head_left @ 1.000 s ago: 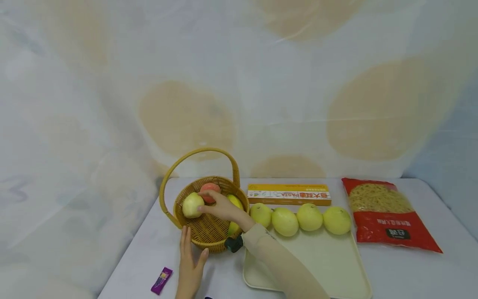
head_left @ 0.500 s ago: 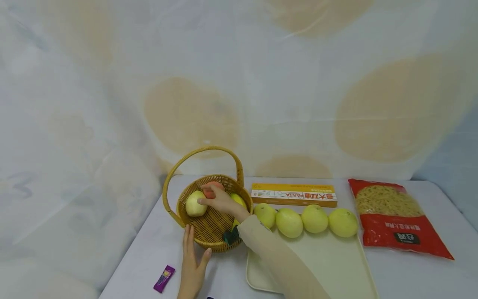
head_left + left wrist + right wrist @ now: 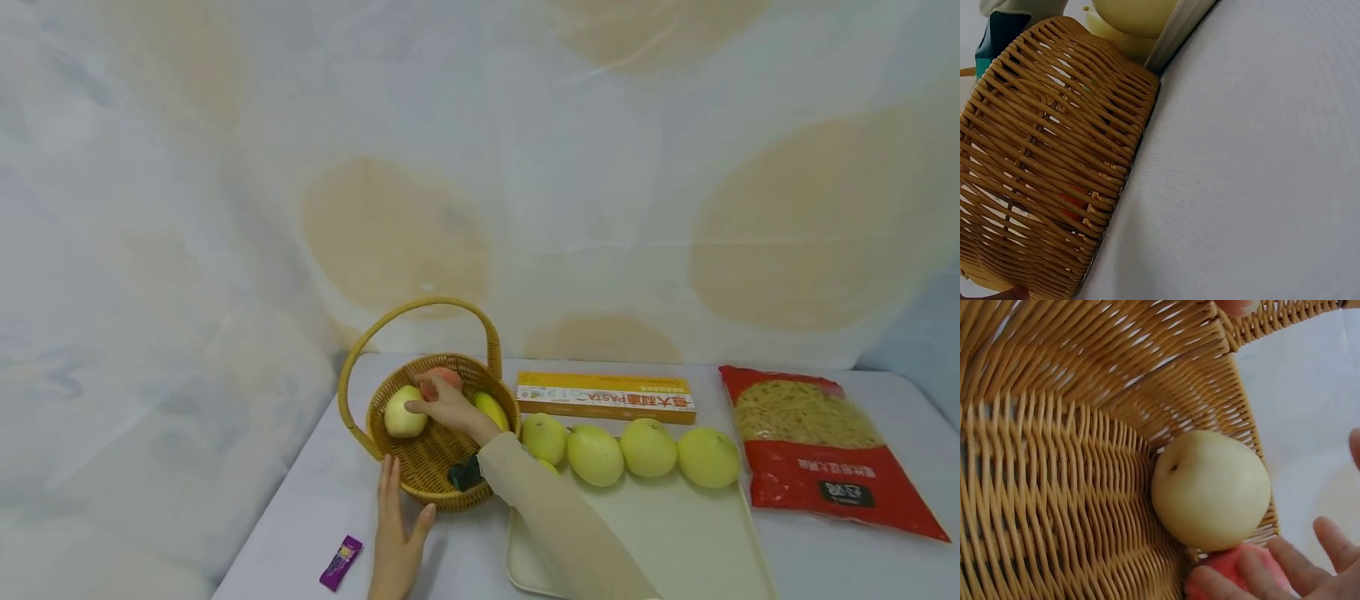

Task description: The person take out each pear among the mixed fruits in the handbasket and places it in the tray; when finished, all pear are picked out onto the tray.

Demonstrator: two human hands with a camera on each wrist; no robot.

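A wicker basket (image 3: pixel 438 467) with a tall arched handle stands on the table. My left hand (image 3: pixel 399 533) rests its straight fingers against the basket's near left side; in the left wrist view only a dark fingertip (image 3: pixel 1013 294) shows at the lower corner. My right hand (image 3: pixel 453 407) reaches inside, its fingers spread over a red round fruit (image 3: pixel 1260 565), gripping nothing visible. Beside them sits a pale yellow round fruit (image 3: pixel 1210 490), perhaps a pear, with the thumb close to it in the head view. A yellow fruit (image 3: pixel 491 410) lies at the basket's right, partly covered.
Several yellow-green round fruits (image 3: pixel 596 455) line the back of a cream tray (image 3: pixel 675 542), which the right sleeve crosses. Behind it lies a pasta box (image 3: pixel 607 397). A red bag of pasta (image 3: pixel 832 467) lies at right, a purple packet (image 3: pixel 341 562) front left.
The head view has turned left, so everything sits further right. My right wrist has shifted slightly within the basket, fingers still over the red fruit. The left hand keeps its place.
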